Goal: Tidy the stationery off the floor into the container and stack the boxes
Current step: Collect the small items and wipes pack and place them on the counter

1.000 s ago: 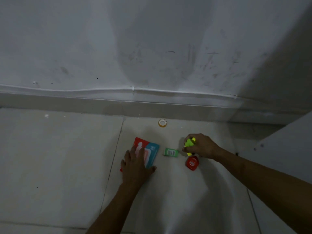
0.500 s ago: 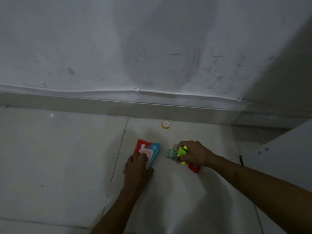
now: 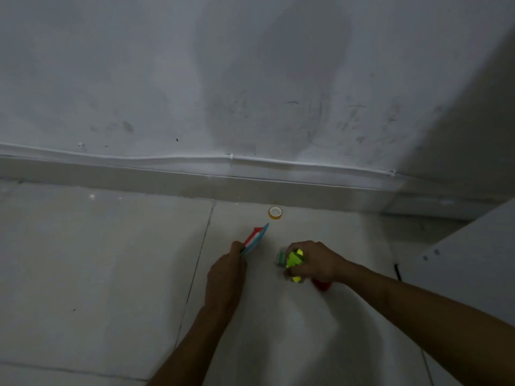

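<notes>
My left hand (image 3: 227, 274) grips a flat red and blue packet (image 3: 256, 237) by its near end and holds it tilted on edge above the floor. My right hand (image 3: 313, 260) holds neon yellow-green pieces (image 3: 294, 258) in curled fingers and reaches over a small green box (image 3: 281, 258) on the floor. A red item (image 3: 322, 285) lies partly hidden under my right wrist. A small roll of tape (image 3: 275, 212) sits on the floor near the skirting.
The pale tiled floor (image 3: 97, 260) meets a scuffed white wall (image 3: 250, 79) with a cable along the skirting. A white panel (image 3: 468, 268) stands at the right edge, with a dark cable end beside it.
My left hand has lifted the red and blue packet from flat on the floor to tilted on edge. My right hand has moved left with the yellow-green pieces onto the green box.
</notes>
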Demonstrator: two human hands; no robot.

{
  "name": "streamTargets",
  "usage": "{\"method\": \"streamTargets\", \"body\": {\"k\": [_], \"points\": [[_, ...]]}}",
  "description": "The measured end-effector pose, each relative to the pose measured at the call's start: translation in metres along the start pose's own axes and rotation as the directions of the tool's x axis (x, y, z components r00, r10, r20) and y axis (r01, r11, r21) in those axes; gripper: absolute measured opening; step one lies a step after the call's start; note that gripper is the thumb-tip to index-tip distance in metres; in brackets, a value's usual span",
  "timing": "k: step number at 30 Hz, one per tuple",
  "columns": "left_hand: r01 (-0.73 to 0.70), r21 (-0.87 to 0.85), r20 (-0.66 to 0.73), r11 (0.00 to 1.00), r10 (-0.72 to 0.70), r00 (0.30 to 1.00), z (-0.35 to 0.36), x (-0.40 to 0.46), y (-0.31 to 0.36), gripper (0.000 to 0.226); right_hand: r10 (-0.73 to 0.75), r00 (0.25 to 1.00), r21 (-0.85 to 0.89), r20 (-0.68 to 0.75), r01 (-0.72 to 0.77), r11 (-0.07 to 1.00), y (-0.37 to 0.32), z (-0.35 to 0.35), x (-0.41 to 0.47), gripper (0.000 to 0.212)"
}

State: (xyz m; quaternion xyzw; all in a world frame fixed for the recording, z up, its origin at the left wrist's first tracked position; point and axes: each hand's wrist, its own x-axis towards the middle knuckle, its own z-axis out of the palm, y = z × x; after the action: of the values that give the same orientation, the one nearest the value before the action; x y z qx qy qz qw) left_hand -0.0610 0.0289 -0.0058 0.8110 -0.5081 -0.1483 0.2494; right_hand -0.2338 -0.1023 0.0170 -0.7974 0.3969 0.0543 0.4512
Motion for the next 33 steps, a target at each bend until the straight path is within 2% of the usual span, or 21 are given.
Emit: {"method": "streamTargets", "body": {"k": [2, 5, 7, 9, 12, 14, 18, 20, 22, 28, 33], "points": [[-0.001, -0.212, -0.055, 0.977, -0.011, 0.998, -0.005, 0.007, 0.010, 0.018, 0.013, 0.997, 0.072, -0.070, -0.008, 0.997, -0.006, -0.009, 0.000, 0.014], [0.047, -0.549, -0.071, 0.835, -0.102, 0.992, -0.019, 0.019, 0.035, 0.019, 0.069, 0.971, 0.262, -0.228, -0.007, 0.965, -0.021, -0.032, -0.006, 0.017], [0.104, -0.690, -0.037, 0.716, -0.179, 0.983, -0.033, 0.027, 0.051, 0.020, 0.096, 0.961, 0.388, -0.261, 0.014, 0.921, -0.034, -0.047, -0.012, 0.019], [0.150, -0.761, -0.005, 0.632, -0.237, 0.972, -0.054, 0.035, 0.063, 0.018, 0.113, 0.960, 0.478, -0.257, 0.024, 0.878, -0.050, -0.064, -0.019, 0.021], [0.185, -0.775, 0.033, 0.605, -0.254, 0.967, -0.093, 0.039, 0.080, 0.018, 0.128, 0.967, 0.598, -0.219, 0.030, 0.801, -0.083, -0.091, -0.031, 0.020], [0.229, -0.767, 0.085, 0.600, -0.258, 0.962, -0.125, 0.037, 0.094, 0.021, 0.132, 0.973, 0.707, -0.190, 0.042, 0.706, -0.108, -0.108, -0.045, 0.017], [0.217, -0.755, 0.111, 0.618, -0.207, 0.972, -0.203, 0.030, 0.135, 0.020, 0.143, 0.976, 0.909, -0.164, 0.093, 0.407, -0.173, -0.143, -0.084, 0.006], [0.192, -0.758, 0.116, 0.623, -0.161, 0.980, -0.249, 0.029, 0.163, 0.014, 0.136, 0.978, 0.961, -0.161, 0.124, 0.247, -0.210, -0.164, -0.110, 0.008], [0.153, -0.752, 0.109, 0.641, -0.108, 0.988, -0.293, 0.027, 0.191, 0.012, 0.124, 0.978, 0.976, -0.170, 0.149, 0.157, -0.244, -0.180, -0.138, 0.015], [0.092, -0.696, 0.130, 0.712, -0.001, 0.991, -0.441, 0.020, 0.285, 0.021, 0.180, 0.965, 0.979, -0.193, 0.175, 0.108, -0.357, -0.256, -0.245, 0.021], [0.095, -0.666, 0.227, 0.740, 0.080, 0.971, -0.544, 0.011, 0.368, 0.020, 0.187, 0.958, 0.970, -0.219, 0.193, 0.150, -0.438, -0.330, -0.341, 0.021]]}}
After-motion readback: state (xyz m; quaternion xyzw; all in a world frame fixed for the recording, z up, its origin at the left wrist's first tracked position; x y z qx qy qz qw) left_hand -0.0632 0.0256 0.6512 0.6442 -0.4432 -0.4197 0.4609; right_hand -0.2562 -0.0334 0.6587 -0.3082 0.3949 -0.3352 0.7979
